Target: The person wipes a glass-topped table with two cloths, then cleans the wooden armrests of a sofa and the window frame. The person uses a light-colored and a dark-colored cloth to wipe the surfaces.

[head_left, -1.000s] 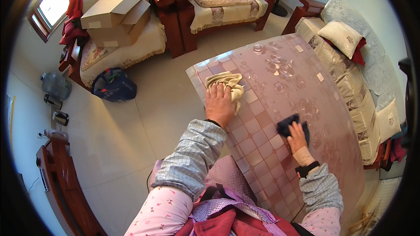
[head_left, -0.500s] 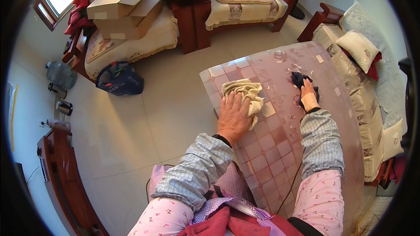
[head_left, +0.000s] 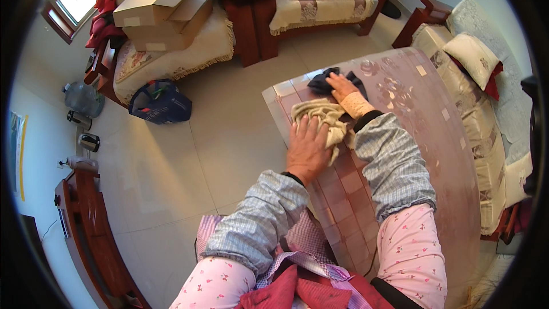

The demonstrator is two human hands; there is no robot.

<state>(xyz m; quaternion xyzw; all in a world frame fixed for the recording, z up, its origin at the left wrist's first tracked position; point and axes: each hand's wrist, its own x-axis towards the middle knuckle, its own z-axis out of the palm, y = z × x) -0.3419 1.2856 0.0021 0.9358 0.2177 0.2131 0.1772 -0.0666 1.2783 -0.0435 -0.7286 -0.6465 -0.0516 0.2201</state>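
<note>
On the tiled-pattern table, which has a clear cover, my left hand lies with fingers spread over a crumpled beige cloth near the table's left edge. The beige cloth bunches out past my fingertips. Just beyond it, my right hand presses a dark, nearly black cloth onto the far left part of the table. Folds of the dark cloth stick out on both sides of my right fingers; its underside is hidden. A band of beige material wraps my right wrist.
Cushioned sofa seats run along the table's right side. A blue bag stands on the tiled floor to the left. Cardboard boxes are stacked on a chair behind. A water bottle and kettles line the left wall.
My right hand has swept left across the table with the dark cloth, ending beside the beige cloth. My left hand and the beige cloth have stayed almost in place.
</note>
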